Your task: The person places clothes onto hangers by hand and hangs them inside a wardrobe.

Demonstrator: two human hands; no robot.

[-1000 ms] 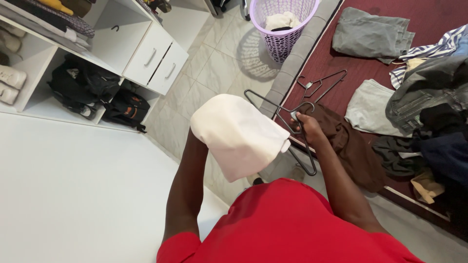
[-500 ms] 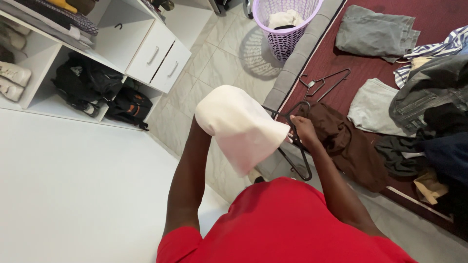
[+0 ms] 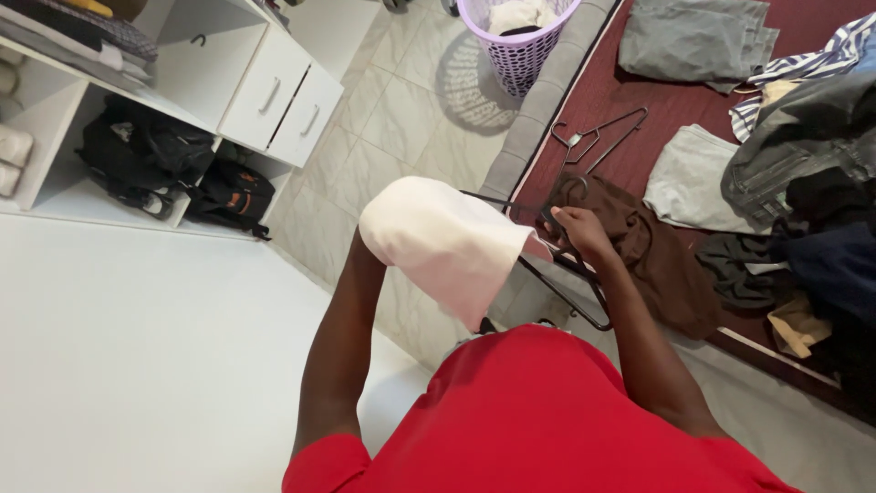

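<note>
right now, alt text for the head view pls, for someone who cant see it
A person in a red shirt holds a black hanger in the right hand, while the left hand is hidden under a draped cream garment. Clothes lie scattered on a maroon bed, with a lilac laundry basket on the tiled floor.

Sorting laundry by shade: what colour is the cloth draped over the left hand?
Cream-white, plain, no pattern: the cloth shows best in the head view.

1. I look down into a home bedroom: a maroon-covered bed (image 3: 657, 110) strewn with clothes.
2. White wardrobe shelving (image 3: 265, 87), a purple laundry basket (image 3: 516, 46) on tiled floor (image 3: 401, 119).
</note>
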